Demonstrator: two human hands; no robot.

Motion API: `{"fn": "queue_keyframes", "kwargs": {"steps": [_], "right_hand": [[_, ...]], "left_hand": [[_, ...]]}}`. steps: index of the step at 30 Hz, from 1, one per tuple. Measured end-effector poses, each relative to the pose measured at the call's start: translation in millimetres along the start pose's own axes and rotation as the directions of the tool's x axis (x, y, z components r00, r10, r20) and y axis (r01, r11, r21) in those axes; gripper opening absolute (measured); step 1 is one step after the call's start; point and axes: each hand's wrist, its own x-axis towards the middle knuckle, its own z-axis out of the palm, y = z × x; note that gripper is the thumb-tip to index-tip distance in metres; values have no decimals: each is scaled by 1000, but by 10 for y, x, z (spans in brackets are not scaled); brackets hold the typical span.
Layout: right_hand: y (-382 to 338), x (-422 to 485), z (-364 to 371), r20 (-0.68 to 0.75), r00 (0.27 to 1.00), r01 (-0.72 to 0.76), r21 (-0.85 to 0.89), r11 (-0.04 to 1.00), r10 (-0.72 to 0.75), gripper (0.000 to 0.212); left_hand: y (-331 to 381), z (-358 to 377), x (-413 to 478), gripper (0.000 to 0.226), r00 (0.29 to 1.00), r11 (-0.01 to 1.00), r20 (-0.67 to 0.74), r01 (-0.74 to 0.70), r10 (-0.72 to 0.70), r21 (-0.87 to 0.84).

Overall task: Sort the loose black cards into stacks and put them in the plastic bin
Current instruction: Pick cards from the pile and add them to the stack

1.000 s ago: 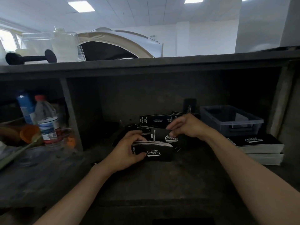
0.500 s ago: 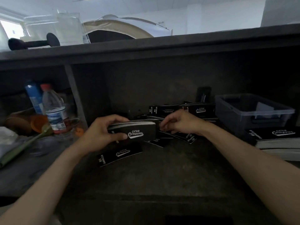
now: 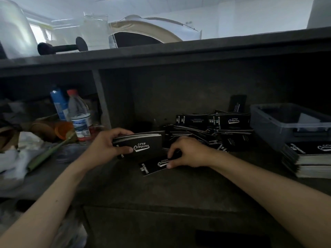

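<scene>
Your left hand (image 3: 105,149) grips one stack (image 3: 143,143), and your right hand (image 3: 188,153) pinches a loose card (image 3: 152,167) on the desk (image 3: 161,190). Many cards (image 3: 206,130) lie messy at the back, and the bin (image 3: 268,129) at the right edge shows no stack yet.

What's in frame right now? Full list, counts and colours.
card stack: one, black, held in the left hand
single card: one, black, flat on the desk under the right hand
loose cards: a pile, count unclear, black, behind the right hand
plastic bin: one, grey, far right
side stacks: at least two, black tops, in front of the plastic bin
water bottle: one, clear with red cap, far left
blue bottle: one, blue, beside the water bottle
dumbbell: one, black, on the top shelf
left hand: grips the card stack
right hand: fingers curled on the single card
</scene>
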Motion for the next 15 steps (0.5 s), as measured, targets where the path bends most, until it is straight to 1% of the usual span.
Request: {"fn": "queue_keyframes", "kwargs": {"steps": [2,3,4,5,7,8,9,10,11,12,13,14,15], "right_hand": [[37,-54,-111,55,992,-118,98,988,113,51],[60,-66,-144,74,985,-167,149,975,158,51],[83,-73,-176,57,980,-199,210,957,191,46],[114,-74,-210,5,974,-218,291,932,226,38],[153,-83,-309,-142,949,-189,461,867,283,24],[153,-91,-357,-186,937,-167,504,847,295,19],[143,-91,-393,-177,941,-156,529,834,288,17],[112,-95,-421,-113,958,-161,547,822,262,16],[89,-99,-430,-10,975,-178,566,805,222,17],[66,-111,-441,103,978,-205,588,782,179,20],[77,-127,-454,187,973,-226,607,762,139,25],[94,-148,-492,229,965,-247,635,732,127,27],[137,-169,-541,222,964,-258,660,706,146,28]], "left_hand": [[-17,24,-8,46,1000,1000,12,-2,2,-5],[-32,27,-8,46,1000,1000,21,0,0,2],[-38,31,-10,45,999,1000,35,3,-3,7],[-46,41,-12,45,999,1000,50,6,-7,11],[-51,102,-31,45,995,1000,95,14,-15,7],[-46,157,-46,45,994,1000,110,13,-15,19],[-39,218,-53,46,994,999,113,8,-13,44],[-30,285,-55,46,994,998,110,1,-7,56],[-21,354,-50,45,994,999,110,0,-4,41],[-9,414,-42,46,993,1000,116,-1,2,-5],[-3,462,-32,47,992,998,127,4,5,-65],[10,500,-22,50,990,992,139,10,8,-128],[24,530,-10,53,989,985,150,9,18,-174]]}}
